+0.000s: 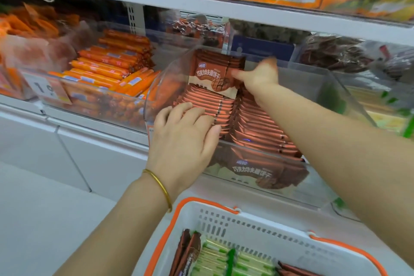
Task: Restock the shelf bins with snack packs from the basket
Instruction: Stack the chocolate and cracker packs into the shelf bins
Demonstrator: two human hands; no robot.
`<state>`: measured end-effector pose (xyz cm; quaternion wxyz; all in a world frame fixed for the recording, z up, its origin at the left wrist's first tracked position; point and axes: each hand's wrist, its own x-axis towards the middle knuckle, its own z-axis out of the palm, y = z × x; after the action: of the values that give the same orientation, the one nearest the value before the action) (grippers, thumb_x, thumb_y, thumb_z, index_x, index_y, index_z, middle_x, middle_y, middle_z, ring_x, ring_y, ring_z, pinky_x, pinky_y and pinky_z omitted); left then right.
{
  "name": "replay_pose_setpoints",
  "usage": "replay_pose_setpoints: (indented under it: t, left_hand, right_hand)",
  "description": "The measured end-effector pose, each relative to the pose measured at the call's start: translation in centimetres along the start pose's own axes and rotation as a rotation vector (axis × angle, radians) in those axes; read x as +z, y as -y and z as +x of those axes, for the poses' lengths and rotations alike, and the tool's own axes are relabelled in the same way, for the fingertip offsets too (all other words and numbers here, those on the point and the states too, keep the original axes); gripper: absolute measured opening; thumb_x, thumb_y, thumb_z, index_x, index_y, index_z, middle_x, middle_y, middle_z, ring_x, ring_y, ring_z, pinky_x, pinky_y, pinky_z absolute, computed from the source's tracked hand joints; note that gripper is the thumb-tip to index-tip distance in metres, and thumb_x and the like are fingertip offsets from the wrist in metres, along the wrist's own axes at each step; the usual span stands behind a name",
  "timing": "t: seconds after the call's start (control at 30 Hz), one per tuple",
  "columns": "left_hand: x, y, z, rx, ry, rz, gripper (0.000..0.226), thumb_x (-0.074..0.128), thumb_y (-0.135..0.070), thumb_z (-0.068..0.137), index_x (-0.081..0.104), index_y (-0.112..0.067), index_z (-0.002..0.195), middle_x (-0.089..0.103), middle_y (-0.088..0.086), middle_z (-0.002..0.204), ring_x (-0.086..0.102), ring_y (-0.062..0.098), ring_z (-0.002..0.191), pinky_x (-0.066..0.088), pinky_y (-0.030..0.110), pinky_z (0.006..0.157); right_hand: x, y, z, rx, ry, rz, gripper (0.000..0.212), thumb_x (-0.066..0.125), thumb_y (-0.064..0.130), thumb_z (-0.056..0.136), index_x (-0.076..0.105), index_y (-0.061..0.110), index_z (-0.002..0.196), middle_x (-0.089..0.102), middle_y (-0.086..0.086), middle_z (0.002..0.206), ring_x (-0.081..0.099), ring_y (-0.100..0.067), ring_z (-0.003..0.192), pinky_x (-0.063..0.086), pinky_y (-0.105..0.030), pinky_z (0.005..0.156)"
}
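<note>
A clear plastic shelf bin [264, 159] holds two rows of brown chocolate wafer packs [257, 123], stacked on edge. My left hand [186, 134] lies on the front of the left row with its fingers spread over the pack edges. Farther back, my right hand [257, 75] reaches into the bin and its thumb and fingers hold the upright packs [212, 74] at the rear of the left row. Below, a white basket [257, 226] with orange handles holds brown packs [188, 253] and green packs [221, 260].
A neighbouring clear bin [94, 100] to the left is full of orange sausage sticks [107, 62]. Dark wrapped snacks [331, 53] fill the bin on the right. An upper shelf [201, 4] carries orange bags. White cabinet fronts [44, 141] lie below the shelf.
</note>
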<state>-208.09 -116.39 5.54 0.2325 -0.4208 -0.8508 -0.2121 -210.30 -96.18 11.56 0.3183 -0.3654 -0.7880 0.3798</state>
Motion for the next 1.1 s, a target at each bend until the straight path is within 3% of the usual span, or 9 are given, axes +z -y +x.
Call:
replay_pose_setpoints:
  t: [0.1,0.23,0.33,0.43,0.5,0.6,0.73,0.83,1.1]
  left_hand:
    - [-0.8,-1.3,-0.5,0.045,-0.099,-0.062,0.039,0.035,-0.038,0.091,0.068,-0.020,0.100,0.064,-0.004,0.113,0.051,0.022,0.113,0.033,0.041,0.097]
    - [-1.9,-4.5,-2.6,0.166,-0.181,-0.093,0.029,0.043,-0.030,0.089,0.068,-0.018,0.099,0.064,-0.005,0.109,0.050,0.020,0.103,0.031,0.035,0.086]
    - [-1.2,-6.7,-5.4,0.257,-0.076,-0.069,0.025,0.046,-0.025,0.086,0.067,-0.016,0.094,0.064,-0.001,0.111,0.050,0.023,0.101,0.032,0.036,0.081]
    - [0.6,-8.1,-9.0,0.366,0.096,0.004,0.025,0.045,-0.021,0.083,0.067,-0.012,0.092,0.063,0.005,0.117,0.048,0.028,0.105,0.034,0.040,0.082]
    - [1.4,-8.7,-10.8,0.401,0.207,0.033,0.028,0.043,-0.022,0.082,0.067,-0.013,0.093,0.063,0.006,0.117,0.047,0.028,0.108,0.033,0.040,0.081]
    - [2.3,-9.3,-12.6,0.438,0.348,-0.003,0.030,0.041,-0.023,0.081,0.068,-0.016,0.093,0.064,0.004,0.116,0.048,0.027,0.108,0.033,0.039,0.081]
    - [3.8,-10.8,-14.1,0.496,0.505,-0.028,0.034,0.038,-0.025,0.080,0.071,-0.018,0.087,0.066,0.002,0.113,0.057,0.028,0.107,0.047,0.040,0.082]
    - [4.7,-11.4,-14.2,0.512,0.580,-0.046,0.036,0.037,-0.026,0.080,0.072,-0.019,0.084,0.067,0.001,0.110,0.060,0.025,0.104,0.051,0.037,0.079]
    - [5.5,-10.4,-14.0,0.486,0.742,-0.058,0.041,0.034,-0.030,0.085,0.072,-0.018,0.095,0.067,-0.002,0.104,0.060,0.024,0.102,0.053,0.039,0.082]
  right_hand:
    - [-3.8,1.2,-4.2,-0.056,0.021,0.168,0.030,0.070,0.023,0.086,0.045,0.018,0.101,0.051,0.000,0.098,0.054,-0.016,0.091,0.044,-0.025,0.068]
    - [-9.7,-0.9,-13.4,-0.189,0.187,0.338,0.026,0.064,0.009,0.087,0.043,0.022,0.081,0.051,0.002,0.074,0.057,-0.012,0.060,0.045,-0.025,0.048]
    - [-11.9,-6.7,-19.1,-0.109,0.301,0.437,0.026,0.060,-0.003,0.086,0.045,0.018,0.079,0.049,-0.001,0.067,0.050,-0.014,0.047,0.038,-0.021,0.039]
    - [-11.1,-15.8,-22.1,0.081,0.454,0.193,0.024,0.057,-0.001,0.088,0.047,0.019,0.079,0.050,-0.001,0.070,0.051,-0.010,0.043,0.039,-0.025,0.041]
    - [-9.8,-22.5,-23.3,0.119,0.615,-0.064,0.018,0.055,0.001,0.088,0.052,0.018,0.083,0.053,0.000,0.073,0.056,-0.009,0.051,0.044,-0.025,0.049]
    - [-7.9,-30.3,-25.0,0.018,0.895,-0.533,0.028,0.053,0.004,0.088,0.058,0.016,0.113,0.061,-0.008,0.111,0.060,-0.024,0.101,0.047,-0.029,0.082]
    - [-6.8,-35.1,-28.6,-0.330,1.333,-0.888,0.068,0.053,0.004,0.086,0.030,0.021,0.148,0.024,-0.006,0.156,0.025,-0.025,0.141,0.029,-0.040,0.112]
    - [-6.6,-35.9,-30.5,-0.517,1.486,-1.089,0.072,0.054,0.010,0.089,0.021,0.027,0.150,0.006,-0.004,0.160,0.011,-0.026,0.145,0.024,-0.051,0.112]
    - [-7.3,-34.3,-28.3,-0.674,1.382,-1.029,0.034,0.064,0.028,0.088,0.062,0.020,0.120,0.051,-0.007,0.124,0.042,-0.026,0.116,0.040,-0.040,0.089]
